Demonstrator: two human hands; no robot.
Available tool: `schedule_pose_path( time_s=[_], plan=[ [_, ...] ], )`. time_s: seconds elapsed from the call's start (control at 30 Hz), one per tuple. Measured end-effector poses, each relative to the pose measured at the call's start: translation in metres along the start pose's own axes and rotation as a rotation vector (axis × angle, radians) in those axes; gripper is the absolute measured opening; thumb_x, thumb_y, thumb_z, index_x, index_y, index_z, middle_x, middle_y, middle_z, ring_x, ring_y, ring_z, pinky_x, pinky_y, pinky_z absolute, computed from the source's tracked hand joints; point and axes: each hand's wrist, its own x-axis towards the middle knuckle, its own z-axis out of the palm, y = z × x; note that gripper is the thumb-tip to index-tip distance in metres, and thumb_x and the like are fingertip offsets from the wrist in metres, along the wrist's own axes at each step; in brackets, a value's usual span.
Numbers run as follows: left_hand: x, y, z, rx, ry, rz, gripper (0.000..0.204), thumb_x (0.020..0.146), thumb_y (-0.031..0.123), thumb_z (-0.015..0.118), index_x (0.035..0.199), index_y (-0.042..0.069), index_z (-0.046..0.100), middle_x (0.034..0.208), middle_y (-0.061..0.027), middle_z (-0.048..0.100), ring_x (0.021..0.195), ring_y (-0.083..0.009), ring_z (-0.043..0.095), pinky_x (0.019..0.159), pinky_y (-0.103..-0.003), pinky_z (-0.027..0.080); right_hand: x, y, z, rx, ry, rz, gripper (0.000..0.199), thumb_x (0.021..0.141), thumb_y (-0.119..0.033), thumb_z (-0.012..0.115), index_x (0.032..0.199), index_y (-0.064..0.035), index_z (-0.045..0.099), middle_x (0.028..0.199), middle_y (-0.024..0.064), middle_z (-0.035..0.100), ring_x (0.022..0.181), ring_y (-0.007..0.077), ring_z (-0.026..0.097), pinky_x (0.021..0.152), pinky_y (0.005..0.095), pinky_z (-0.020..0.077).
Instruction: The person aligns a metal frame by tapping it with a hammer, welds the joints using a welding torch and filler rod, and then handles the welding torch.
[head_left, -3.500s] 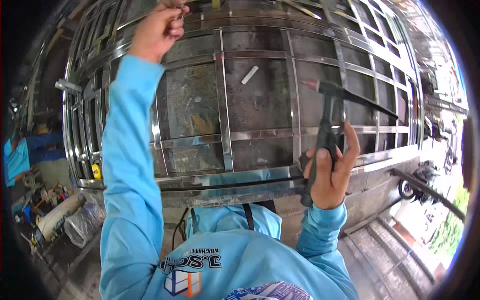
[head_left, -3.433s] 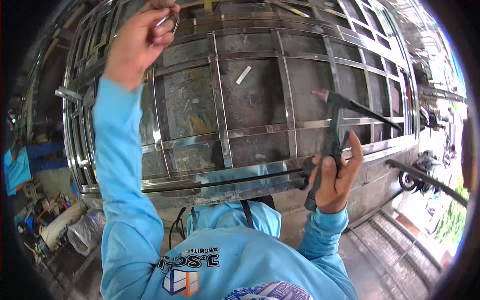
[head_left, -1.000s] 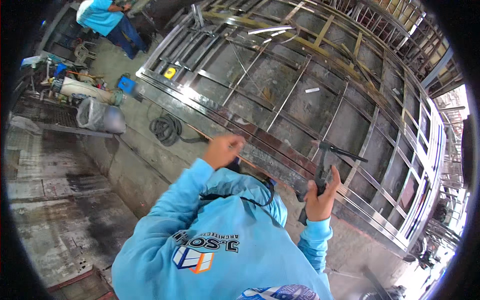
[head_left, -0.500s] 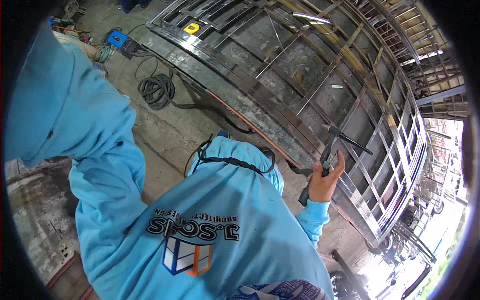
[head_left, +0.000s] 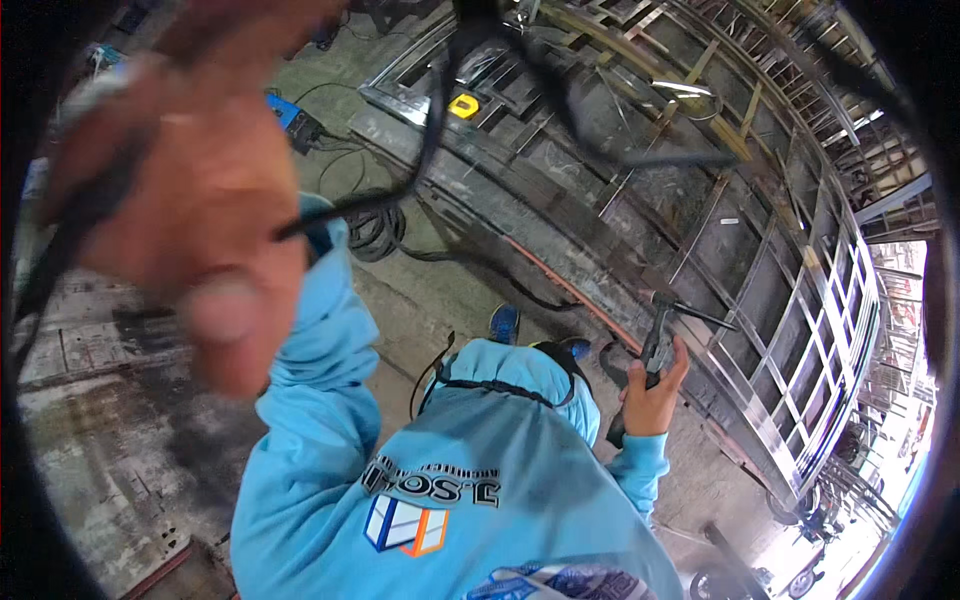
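Note:
Close up and blurred, my left hand (head_left: 210, 210) is raised at the upper left, its fingers closed on a thin black frame shaped like glasses (head_left: 432, 150). The bent frame stretches across the upper part of the view, and one dark arm of it runs past the hand. Lower right, my right hand (head_left: 652, 398) is wrapped round the handle of a welding torch (head_left: 656, 345). The torch head, with its long black cap, points away over the edge of a metal frame (head_left: 745, 345). Part of the torch handle is hidden behind my fingers.
A yellow tape measure (head_left: 463, 106) lies on the metal frame's far end. Coiled dark hose (head_left: 375, 232) rests on the concrete floor, and a blue machine (head_left: 288, 115) stands partly behind my left hand. A small white piece (head_left: 729, 221) sits among the bars.
My left hand has come into view from behind its raised sleeve, with the black glasses frame in it. The view has shifted, and my right hand still grips the torch.

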Motion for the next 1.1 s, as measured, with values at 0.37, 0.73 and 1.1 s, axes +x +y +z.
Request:
schedule_pose_path(
  time_s=[0.37, 0.73, 1.1],
  plan=[
    [0.022, 0.032, -0.001, -0.015, -0.163, -0.186, 0.076, 0.100, 0.037, 0.070, 0.158, 0.007, 0.030, 0.155, -0.0211, 0.043, 0.140, -0.0466, 0.045, 0.104, -0.079, 0.043, 0.014, -0.025, 0.005, -0.180, 0.019, -0.116, 0.070, 0.095, -0.007, 0.065, 0.156, -0.0007, 0.032, 0.147, 0.0230, 0.052, 0.126, 0.0362, 0.060, 0.108, 0.0431, 0.0472],
    [-0.004, -0.030, 0.042, -0.347, -0.010, -0.160, 0.072, 0.096, 0.036, 0.075, 0.151, 0.008, 0.038, 0.141, -0.0361, 0.048, 0.138, -0.0419, 0.050, 0.107, -0.071, 0.046, 0.008, -0.029, 0.015, -0.076, 0.115, -0.119, 0.062, 0.094, -0.020, 0.068, 0.147, 0.0028, 0.045, 0.127, 0.0336, 0.064, 0.114, 0.0484, 0.066, 0.100, 0.0497, 0.0500],
    [0.003, -0.048, 0.066, -0.332, -0.119, -0.124, 0.079, 0.097, 0.041, 0.074, 0.156, 0.005, 0.035, 0.139, -0.0397, 0.048, 0.134, -0.0455, 0.053, 0.106, -0.068, 0.049, 0.007, 0.024, 0.000, -0.259, 0.083, -0.129, 0.079, 0.090, -0.011, 0.070, 0.157, -0.0029, 0.029, 0.096, 0.0150, 0.069, 0.061, 0.0176, 0.066, 0.049, 0.0326, 0.0480]
  ],
)
